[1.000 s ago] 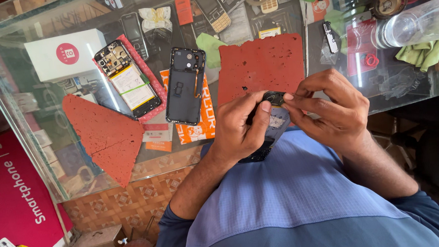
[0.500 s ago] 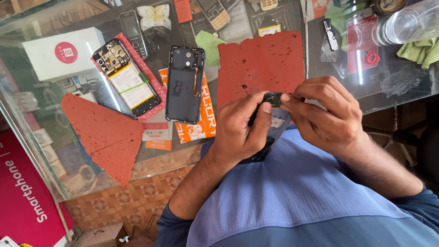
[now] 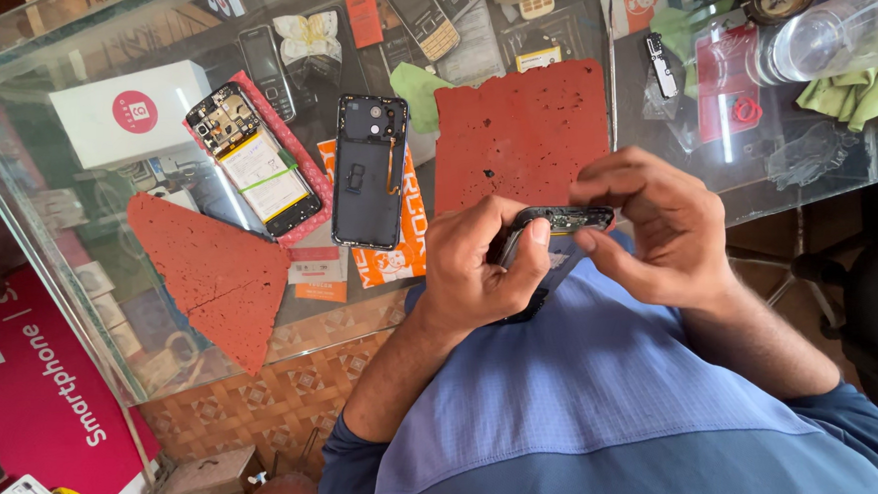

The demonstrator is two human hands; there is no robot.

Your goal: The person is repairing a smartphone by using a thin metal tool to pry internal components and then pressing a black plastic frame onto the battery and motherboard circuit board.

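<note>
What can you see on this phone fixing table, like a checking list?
Surface: glass counter, crowded with items.
Job's things: dark phone frame, held edge-on above the counter's near edge.
Clutter: square red mat, triangular red mat, opened phone showing its battery, black back cover, white box, green cloth.
Grippers: left hand and right hand both pinch the phone frame.
Cables: thin orange strip on the back cover, perhaps a flex cable; no loose cables seen.
Surroundings: pink poster beside the counter.
</note>
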